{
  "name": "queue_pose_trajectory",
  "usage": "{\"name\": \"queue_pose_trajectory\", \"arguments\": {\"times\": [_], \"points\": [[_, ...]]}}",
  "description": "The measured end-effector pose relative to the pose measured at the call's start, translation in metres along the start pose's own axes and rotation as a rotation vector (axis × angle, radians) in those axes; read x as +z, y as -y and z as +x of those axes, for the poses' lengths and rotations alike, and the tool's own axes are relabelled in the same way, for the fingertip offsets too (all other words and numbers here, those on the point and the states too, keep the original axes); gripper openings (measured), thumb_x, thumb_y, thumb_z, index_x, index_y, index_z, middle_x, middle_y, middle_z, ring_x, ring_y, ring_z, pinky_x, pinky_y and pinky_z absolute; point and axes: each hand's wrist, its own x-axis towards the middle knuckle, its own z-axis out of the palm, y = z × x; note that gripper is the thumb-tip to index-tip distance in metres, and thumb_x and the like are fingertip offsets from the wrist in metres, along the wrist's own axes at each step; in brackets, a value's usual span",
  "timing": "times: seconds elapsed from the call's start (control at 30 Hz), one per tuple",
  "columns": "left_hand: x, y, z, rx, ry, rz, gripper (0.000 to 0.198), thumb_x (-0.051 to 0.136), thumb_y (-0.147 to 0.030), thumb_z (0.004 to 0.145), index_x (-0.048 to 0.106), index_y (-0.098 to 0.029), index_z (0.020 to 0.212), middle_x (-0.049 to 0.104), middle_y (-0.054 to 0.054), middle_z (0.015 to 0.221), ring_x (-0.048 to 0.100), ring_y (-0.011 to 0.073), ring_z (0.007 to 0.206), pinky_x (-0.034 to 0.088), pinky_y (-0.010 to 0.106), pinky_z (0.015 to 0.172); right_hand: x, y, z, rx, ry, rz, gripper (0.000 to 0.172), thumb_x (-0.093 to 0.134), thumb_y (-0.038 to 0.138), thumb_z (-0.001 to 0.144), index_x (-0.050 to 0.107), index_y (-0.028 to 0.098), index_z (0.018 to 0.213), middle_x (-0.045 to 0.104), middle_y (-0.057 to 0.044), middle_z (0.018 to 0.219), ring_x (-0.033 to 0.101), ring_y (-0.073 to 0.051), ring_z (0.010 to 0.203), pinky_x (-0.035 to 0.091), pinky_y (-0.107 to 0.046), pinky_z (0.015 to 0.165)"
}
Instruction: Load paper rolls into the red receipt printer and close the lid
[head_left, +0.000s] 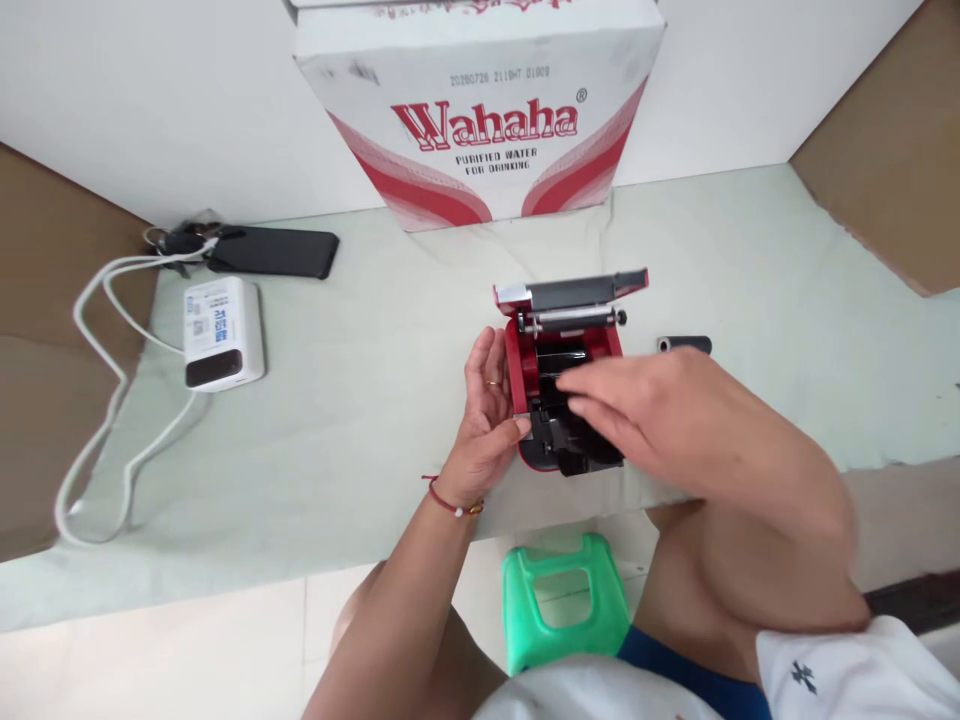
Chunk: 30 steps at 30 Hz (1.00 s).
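A small red device (525, 345) with its lid flipped open and a black inside stands on the pale green table cover (375, 400), near the front edge. My left hand (487, 420) grips the device's left side, thumb on its front corner. My right hand (645, 410) reaches in from the right, blurred by motion. Its fingers are stretched out flat over the black inside. I cannot see anything held in them.
A Wahaha water carton (480, 110) stands at the back against the wall. At the left lie a black phone (274, 250), a white power bank (223, 332) and a white cable (105, 400). A small dark stick (684, 344) lies right of the device. A green stool (562, 600) is below the table edge.
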Motion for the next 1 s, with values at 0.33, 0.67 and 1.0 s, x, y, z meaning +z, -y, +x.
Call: {"name": "queue_pose_trajectory", "arguments": {"times": [0.33, 0.67, 1.0], "points": [[0.009, -0.002, -0.002, -0.005, -0.025, -0.008, 0.093, 0.098, -0.049, 0.09, 0.053, -0.047, 0.172, 0.043, 0.002, 0.193, 0.035, 0.0379, 0.184, 0.034, 0.059, 0.151, 0.016, 0.007, 0.06, 0.297, 0.159, -0.26, 0.031, 0.058, 0.015, 0.108, 0.085, 0.018, 0.122, 0.089, -0.02, 0.116, 0.083, -0.037, 0.104, 0.044, -0.039, 0.072], [0.012, -0.008, 0.0, -0.013, -0.044, -0.031, 0.086, 0.099, -0.042, 0.086, 0.062, -0.047, 0.164, 0.055, 0.001, 0.184, 0.047, 0.0397, 0.176, 0.047, 0.059, 0.142, -0.02, -0.036, -0.006, 0.084, -0.059, 0.246, 0.036, 0.066, 0.034, 0.108, 0.082, 0.025, 0.14, 0.089, -0.007, 0.111, 0.082, -0.028, 0.087, 0.06, -0.04, 0.078], [0.016, -0.02, 0.026, -0.128, -0.537, -0.033, 0.027, 0.093, -0.03, 0.08, 0.083, -0.023, 0.104, 0.086, 0.008, 0.122, 0.082, 0.027, 0.122, 0.069, 0.039, 0.11, 0.006, -0.095, 0.006, 0.376, 0.221, 0.07, 0.035, 0.059, 0.03, 0.109, 0.083, 0.02, 0.132, 0.088, -0.014, 0.124, 0.08, -0.031, 0.102, 0.056, -0.039, 0.085]]}}
